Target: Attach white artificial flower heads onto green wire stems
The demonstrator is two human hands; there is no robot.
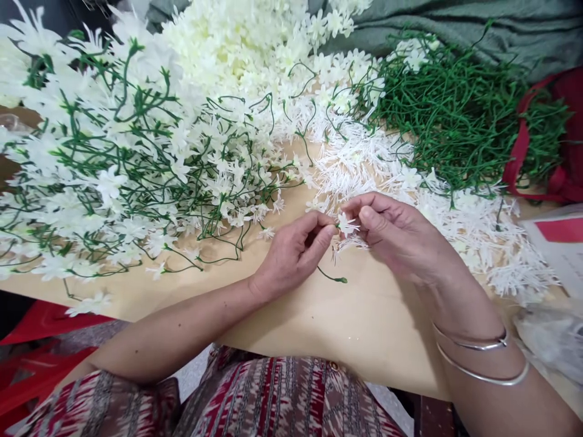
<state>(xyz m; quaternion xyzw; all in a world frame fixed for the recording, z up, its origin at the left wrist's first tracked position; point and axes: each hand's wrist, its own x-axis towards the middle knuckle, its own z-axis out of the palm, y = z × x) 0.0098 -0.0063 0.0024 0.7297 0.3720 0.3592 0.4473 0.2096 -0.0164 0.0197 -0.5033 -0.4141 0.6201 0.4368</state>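
Observation:
My left hand (296,252) pinches a thin green plastic stem (331,278) whose free end curls down onto the tan table (364,321). My right hand (396,233) pinches a small white artificial flower (347,225) at the stem's top, fingertips of both hands nearly touching. More loose white flower pieces (353,243) hang under my right fingers. Two silver bangles (478,358) circle my right wrist.
A big heap of finished white flowers on green stems (113,164) covers the left. Loose white petals (478,237) spread at the right, a pile of bare green stems (455,115) behind them. A red bag (560,176) and papers (560,243) lie far right.

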